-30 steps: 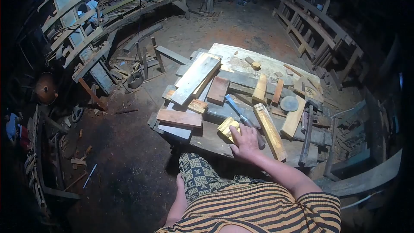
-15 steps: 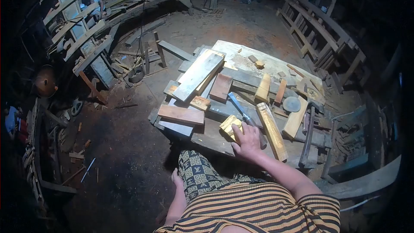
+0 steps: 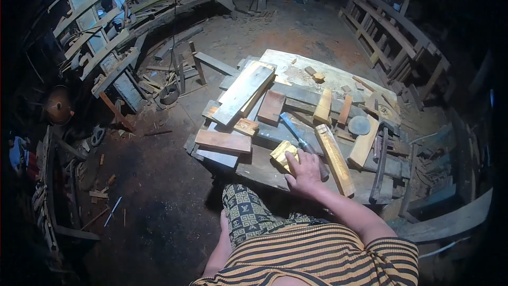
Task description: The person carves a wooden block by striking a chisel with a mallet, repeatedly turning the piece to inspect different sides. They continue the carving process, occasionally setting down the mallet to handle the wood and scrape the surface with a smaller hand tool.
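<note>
My right hand [image 3: 305, 172] lies on the workbench [image 3: 259, 172], fingers apart and stretched forward. Its fingertips touch the near side of a small yellow wooden block [image 3: 284, 153]. Beside and partly behind the fingers is a chisel [image 3: 294, 130] with a blue blade; its dark handle runs past the hand. A long yellow-brown wood piece [image 3: 334, 161] lies just right of the hand. Down at my left thigh, my left hand [image 3: 225, 231] rests against the patterned shorts [image 3: 246, 212], its fingers mostly hidden.
A reddish block [image 3: 223, 141] and a long grey board [image 3: 244, 94] lie on the bench's left. Toward the right are a round grey disc [image 3: 359, 125] and a clamp-like tool [image 3: 380, 167]. A person [image 3: 120, 10] is in the far left background, among stacked timber.
My left hand has shifted slightly right and in against the thigh, so its fingers show less. My right hand stays on the block. The view has moved very slightly.
</note>
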A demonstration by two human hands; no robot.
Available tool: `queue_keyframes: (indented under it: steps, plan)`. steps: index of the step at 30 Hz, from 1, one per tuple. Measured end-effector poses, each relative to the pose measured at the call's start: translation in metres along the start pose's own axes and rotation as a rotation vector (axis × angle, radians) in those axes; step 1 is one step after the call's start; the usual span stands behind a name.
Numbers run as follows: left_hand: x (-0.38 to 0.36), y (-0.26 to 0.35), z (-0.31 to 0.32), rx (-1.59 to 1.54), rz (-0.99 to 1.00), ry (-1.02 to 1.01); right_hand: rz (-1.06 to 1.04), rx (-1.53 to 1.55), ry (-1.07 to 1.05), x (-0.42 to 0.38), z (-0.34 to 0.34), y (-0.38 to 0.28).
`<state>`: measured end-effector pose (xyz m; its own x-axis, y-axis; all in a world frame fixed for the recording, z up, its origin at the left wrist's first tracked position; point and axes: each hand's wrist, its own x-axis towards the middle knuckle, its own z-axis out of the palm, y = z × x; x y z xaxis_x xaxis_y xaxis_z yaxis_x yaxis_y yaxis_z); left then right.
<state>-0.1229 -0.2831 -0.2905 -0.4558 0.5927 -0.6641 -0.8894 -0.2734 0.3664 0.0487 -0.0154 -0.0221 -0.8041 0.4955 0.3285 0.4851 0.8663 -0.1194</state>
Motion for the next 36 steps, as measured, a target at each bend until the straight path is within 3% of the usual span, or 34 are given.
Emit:
queue_keyframes:
  steps: [5,16,22,24,25,26,31,36]
  plan:
    - [0.016,0.011,-0.009,0.005,0.105,0.082,-0.017,0.001,0.001,0.002,-0.002,-0.003]
    - [0.000,0.000,-0.001,-0.031,0.056,0.019,-0.016,0.001,-0.003,0.001,0.001,-0.003]
    - [0.042,0.001,-0.039,-0.099,0.393,0.277,-0.014,0.000,-0.011,0.003,0.001,-0.001]
    - [0.055,0.001,-0.055,0.290,0.535,0.377,-0.014,0.003,-0.024,0.002,0.001,-0.002]
    - [0.045,0.003,-0.047,0.469,0.527,0.371,-0.003,-0.002,-0.029,0.003,0.001,-0.002]
    - [0.039,0.005,-0.036,0.459,0.521,0.364,-0.003,0.000,-0.027,0.004,0.001,-0.003]
    - [0.027,0.001,-0.020,0.064,0.222,0.151,-0.002,-0.008,-0.013,0.002,0.002,-0.002]
    - [0.016,0.001,-0.016,-0.058,0.128,0.096,0.011,0.026,-0.034,0.001,0.002,-0.001]
